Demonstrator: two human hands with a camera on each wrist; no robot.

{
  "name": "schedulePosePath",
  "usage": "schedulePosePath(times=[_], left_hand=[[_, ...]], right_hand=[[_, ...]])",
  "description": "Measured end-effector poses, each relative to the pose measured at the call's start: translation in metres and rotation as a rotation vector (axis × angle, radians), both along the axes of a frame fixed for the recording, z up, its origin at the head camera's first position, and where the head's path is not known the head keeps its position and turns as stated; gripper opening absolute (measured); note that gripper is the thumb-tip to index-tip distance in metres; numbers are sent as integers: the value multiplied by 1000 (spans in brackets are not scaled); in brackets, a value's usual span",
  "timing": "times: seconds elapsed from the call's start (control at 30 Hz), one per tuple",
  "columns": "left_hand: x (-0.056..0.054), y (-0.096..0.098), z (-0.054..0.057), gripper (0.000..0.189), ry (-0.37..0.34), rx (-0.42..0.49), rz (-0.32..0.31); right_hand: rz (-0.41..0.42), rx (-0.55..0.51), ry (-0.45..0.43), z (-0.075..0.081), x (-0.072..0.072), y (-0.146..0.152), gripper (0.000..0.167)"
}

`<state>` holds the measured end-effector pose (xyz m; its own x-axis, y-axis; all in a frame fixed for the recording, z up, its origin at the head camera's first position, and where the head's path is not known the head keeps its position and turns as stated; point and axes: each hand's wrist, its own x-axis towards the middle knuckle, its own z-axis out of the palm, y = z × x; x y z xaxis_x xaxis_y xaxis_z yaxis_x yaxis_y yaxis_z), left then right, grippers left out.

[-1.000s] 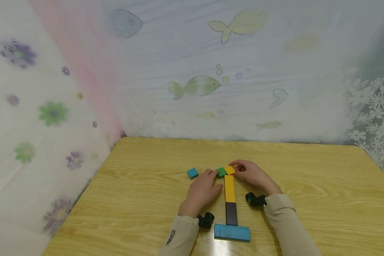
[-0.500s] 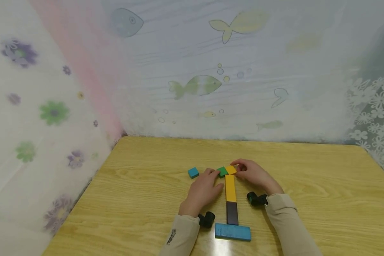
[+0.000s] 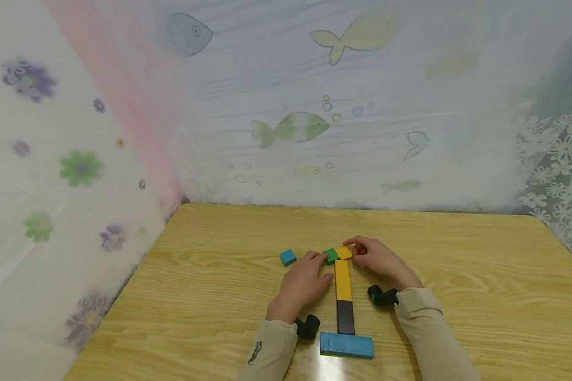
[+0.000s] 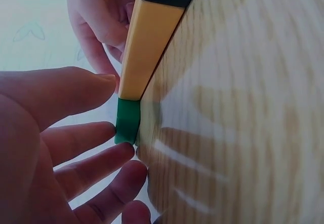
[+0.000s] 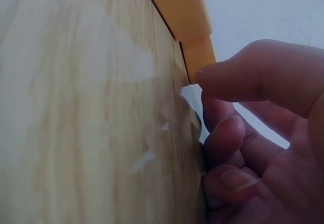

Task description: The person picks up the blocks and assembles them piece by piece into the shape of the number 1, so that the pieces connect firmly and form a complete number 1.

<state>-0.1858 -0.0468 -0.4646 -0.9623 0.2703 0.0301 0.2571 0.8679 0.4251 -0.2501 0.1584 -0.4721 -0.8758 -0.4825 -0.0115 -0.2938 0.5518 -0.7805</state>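
Two small square blocks, one green (image 3: pixel 331 256) and one yellow (image 3: pixel 344 253), lie side by side at the far end of a long yellow block (image 3: pixel 342 280). My left hand (image 3: pixel 302 280) touches the green block with its fingertips; in the left wrist view its fingers are fairly straight and the thumb (image 4: pixel 76 89) stands apart from the block. My right hand (image 3: pixel 378 260) pinches the small yellow block at its right side, the thumb (image 5: pixel 243 74) on its edge in the right wrist view. A black block (image 3: pixel 346 317) continues the column down to a wide blue block (image 3: pixel 346 345).
A loose blue square block (image 3: pixel 288 257) lies left of the left hand on the wooden table (image 3: pixel 209 296). Black wrist cameras, left (image 3: pixel 308 327) and right (image 3: pixel 382 296), sit beside the column. A patterned curtain (image 3: pixel 276 69) rises behind the table's far edge.
Both hands stay on the green and small yellow blocks. The whole view shifts very slightly; no block visibly moves against the others.
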Motion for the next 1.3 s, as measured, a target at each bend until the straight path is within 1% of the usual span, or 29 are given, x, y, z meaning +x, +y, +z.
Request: schedulePosePath(times=[0.17, 0.37, 0.6, 0.8, 0.93, 1.3], left_hand=[[0, 0, 0, 47, -4, 8, 1], [0, 0, 1, 47, -16, 11, -5], [0, 0, 2, 47, -23, 14, -10], [0, 0, 1, 46, -18, 15, -9], [1, 0, 1, 46, -28, 23, -9], [-1, -2, 1, 46, -13, 21, -30]], right_hand=[[1, -1, -9, -2, -1, 0, 34], [-22, 9, -14, 0, -1, -1, 33], [-13, 18, -15, -1, -2, 1, 34], [-2, 2, -16, 1, 0, 1, 34], [-3, 4, -16, 1, 0, 1, 35], [-4, 13, -20, 1, -1, 2, 35]])
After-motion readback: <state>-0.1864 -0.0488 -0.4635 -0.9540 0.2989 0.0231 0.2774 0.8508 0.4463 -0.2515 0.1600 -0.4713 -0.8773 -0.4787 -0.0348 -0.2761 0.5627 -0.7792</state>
